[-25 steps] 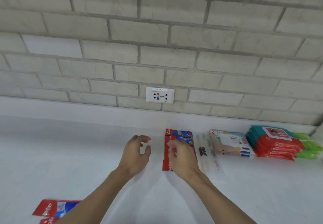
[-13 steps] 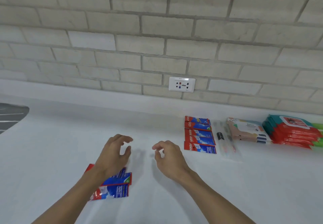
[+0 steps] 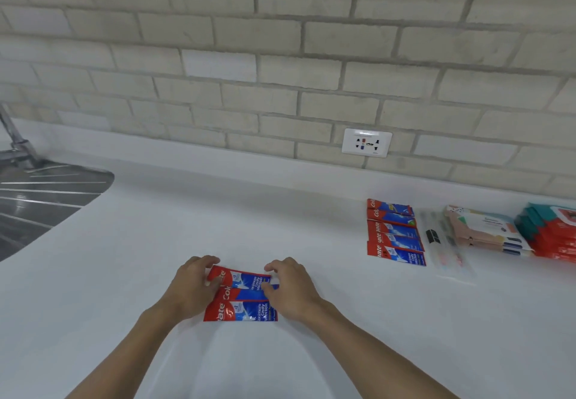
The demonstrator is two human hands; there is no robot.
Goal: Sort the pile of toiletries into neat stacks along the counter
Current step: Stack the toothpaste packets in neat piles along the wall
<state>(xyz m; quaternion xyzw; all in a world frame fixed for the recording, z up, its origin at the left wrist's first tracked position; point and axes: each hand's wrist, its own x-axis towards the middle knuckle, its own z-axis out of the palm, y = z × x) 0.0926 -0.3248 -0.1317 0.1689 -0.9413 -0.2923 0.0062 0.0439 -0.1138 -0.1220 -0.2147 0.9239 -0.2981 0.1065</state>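
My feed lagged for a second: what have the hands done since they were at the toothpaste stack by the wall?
Both hands left the toothpaste stack and drew back toward the person. The left hand and right hand now grip opposite ends of three loose toothpaste boxes on the counter. The stack, toothbrush packs and wipes packs stayed put.

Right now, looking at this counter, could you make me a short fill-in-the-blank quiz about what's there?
1. The left hand and right hand hold loose toothpaste boxes coloured red and ____.
2. The wall socket is set in a ____ wall.
3. The metal sink lies at the ____ edge of the view.
4. The sorted toothpaste stack lies to the ____ of both hands.
Missing words: blue; brick; left; right.
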